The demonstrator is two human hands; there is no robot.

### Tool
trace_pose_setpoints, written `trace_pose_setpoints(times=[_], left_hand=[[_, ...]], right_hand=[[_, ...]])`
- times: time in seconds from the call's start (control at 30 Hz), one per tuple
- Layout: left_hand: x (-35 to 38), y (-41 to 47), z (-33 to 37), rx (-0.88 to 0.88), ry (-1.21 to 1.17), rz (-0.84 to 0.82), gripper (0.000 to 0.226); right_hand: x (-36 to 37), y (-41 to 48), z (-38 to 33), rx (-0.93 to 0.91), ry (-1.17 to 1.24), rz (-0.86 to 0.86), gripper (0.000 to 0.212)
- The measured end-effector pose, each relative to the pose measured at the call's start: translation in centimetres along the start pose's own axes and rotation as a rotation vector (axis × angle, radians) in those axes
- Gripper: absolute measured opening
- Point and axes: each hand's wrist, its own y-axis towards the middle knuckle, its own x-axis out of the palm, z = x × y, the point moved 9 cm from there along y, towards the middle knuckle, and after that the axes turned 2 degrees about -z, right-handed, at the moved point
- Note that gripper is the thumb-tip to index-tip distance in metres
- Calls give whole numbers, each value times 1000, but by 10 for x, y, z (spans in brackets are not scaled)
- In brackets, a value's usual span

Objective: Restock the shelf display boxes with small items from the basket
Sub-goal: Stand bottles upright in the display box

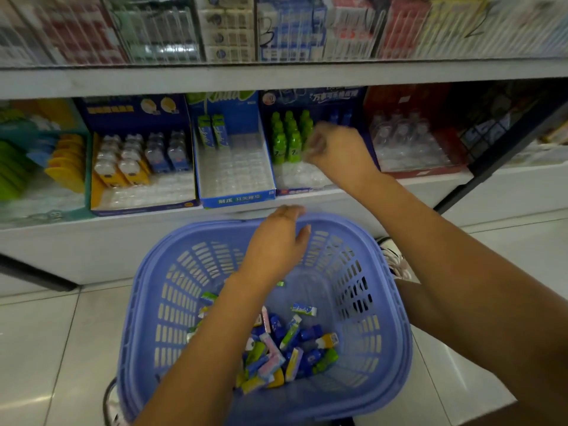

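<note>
One lilac-blue slotted plastic basket (172, 318), lower centre, holds a heap of small colourful packets (285, 352), too many to count. The left hand (276, 244) hovers above, fingers relaxed and empty. The blurred right hand (336, 150) curls beside about eight green bottle-shaped items (287, 139); its grip is unclear. The centre blue cardboard display box (236, 199) holds two upright green-and-blue packs (213, 132).

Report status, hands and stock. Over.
Left hand open over basket. Right hand at green-bottle box, fingers blurred, grip unclear. Small items heaped in basket. Nothing blocks the boxes.

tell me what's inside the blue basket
Small mixed-colour packets lie piled on the basket floor. The left forearm crosses over the pile's left side, hiding whatever lies beneath it.
</note>
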Motion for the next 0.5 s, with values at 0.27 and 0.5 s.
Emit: trace_pose_setpoints(times=[0.27,0.5], left_hand=[[122,-98,-110,-301,338,-906,22],[157,-162,-157,-351,446,-1195,43]], right_hand=[[212,-217,36,57,-268,-1301,21],[278,-288,86,-25,-590,-1557,30]])
